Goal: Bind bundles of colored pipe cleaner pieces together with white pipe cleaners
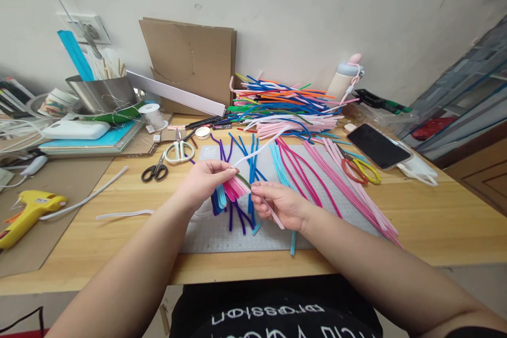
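My left hand (pixel 209 179) pinches a row of folded pipe cleaners (pixel 235 189) in pink, light blue and purple, held above a grey cutting mat (pixel 222 243). A white pipe cleaner (pixel 259 152) sticks up and right from that grip, and a dark green strip (pixel 243 179) lies along the row's top. My right hand (pixel 279 203) has its fingers closed at the row's right end, with a pale pipe cleaner tail (pixel 276 217) hanging out below them. Blue pipe cleaners (pixel 252 161) and crossed purple ones (pixel 241 216) lie on the mat under my hands.
Pink pipe cleaners (pixel 348 190) and red-yellow scissors (pixel 361 168) lie right, near a phone (pixel 379 145). Behind is a colourful pipe cleaner pile (pixel 289 105). White scissors (pixel 179 151), black-handled scissors (pixel 155 171) and a yellow glue gun (pixel 29 214) are left.
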`<action>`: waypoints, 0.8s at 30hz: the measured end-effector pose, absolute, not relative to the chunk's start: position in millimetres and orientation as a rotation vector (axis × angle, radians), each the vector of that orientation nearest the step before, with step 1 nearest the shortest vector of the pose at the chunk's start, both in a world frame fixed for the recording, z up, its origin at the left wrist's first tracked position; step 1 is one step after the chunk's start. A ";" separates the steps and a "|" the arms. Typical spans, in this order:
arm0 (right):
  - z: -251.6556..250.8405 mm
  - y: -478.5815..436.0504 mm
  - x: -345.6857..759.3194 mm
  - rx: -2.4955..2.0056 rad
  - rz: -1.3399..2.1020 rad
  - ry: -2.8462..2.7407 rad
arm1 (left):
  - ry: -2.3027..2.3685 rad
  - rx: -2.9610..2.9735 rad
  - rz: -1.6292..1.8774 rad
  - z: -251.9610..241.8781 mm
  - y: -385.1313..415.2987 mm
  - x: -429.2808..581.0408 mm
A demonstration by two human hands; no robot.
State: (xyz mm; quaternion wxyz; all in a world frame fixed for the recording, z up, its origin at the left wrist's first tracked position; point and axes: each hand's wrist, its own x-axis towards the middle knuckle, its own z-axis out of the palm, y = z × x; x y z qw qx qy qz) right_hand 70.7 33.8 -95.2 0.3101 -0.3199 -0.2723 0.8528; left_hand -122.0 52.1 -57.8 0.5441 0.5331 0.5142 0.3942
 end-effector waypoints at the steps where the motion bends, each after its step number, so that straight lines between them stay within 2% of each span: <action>1: -95.2 33.3 70.4 -0.852 2.243 -0.735 | 1.218 1.263 0.940 -58.2 52.3 -121.9; 16: -102.2 27.5 62.5 -0.838 1.824 -1.022 | 1.063 0.984 0.975 -69.1 53.0 -116.7; 24: -103.1 23.6 63.2 -0.775 1.651 -1.130 | 0.890 0.839 0.858 -72.5 50.8 -112.5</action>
